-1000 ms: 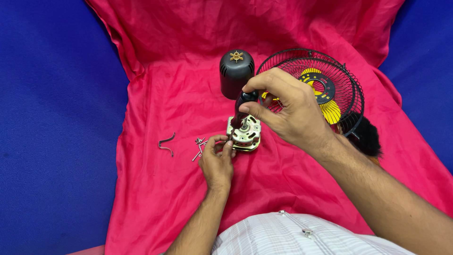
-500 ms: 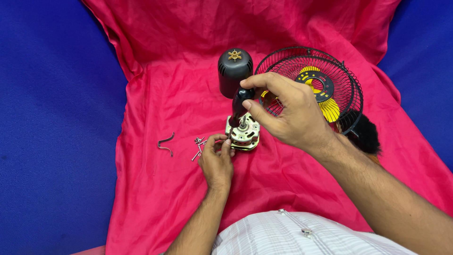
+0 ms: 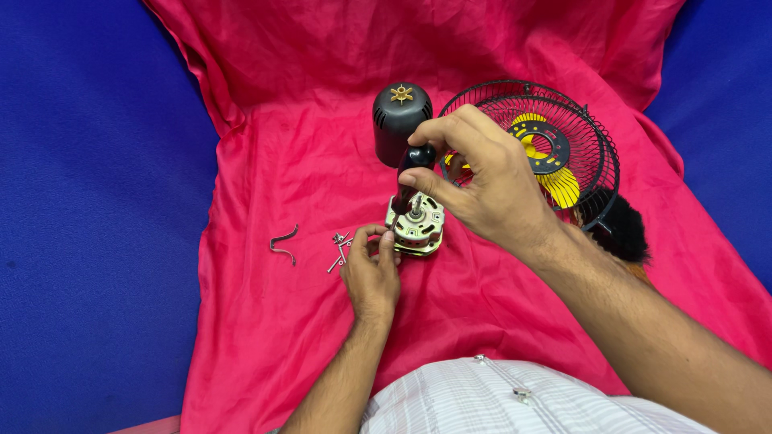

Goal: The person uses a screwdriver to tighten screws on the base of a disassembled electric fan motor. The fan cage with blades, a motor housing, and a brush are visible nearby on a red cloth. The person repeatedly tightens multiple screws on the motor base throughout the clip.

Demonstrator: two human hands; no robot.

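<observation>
Red cloth (image 3: 265,337) covers the work surface under my view, and on it sits the small square metal fan motor (image 3: 416,225) with copper windings. My right hand (image 3: 482,181) clenches a black-handled screwdriver (image 3: 408,173), tip down on the motor's near-left corner. My left hand (image 3: 371,273) pinches that corner with its fingertips. Loose silver screws (image 3: 339,249) lie just beside it, a bent metal clip (image 3: 283,243) further left. A black cylindrical motor cover (image 3: 400,119) and black wire fan guard (image 3: 555,149) stand behind.

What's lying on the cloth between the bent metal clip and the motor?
In the head view, a small cluster of loose screws lies between the bent metal clip and the motor, beside the left hand.
</observation>
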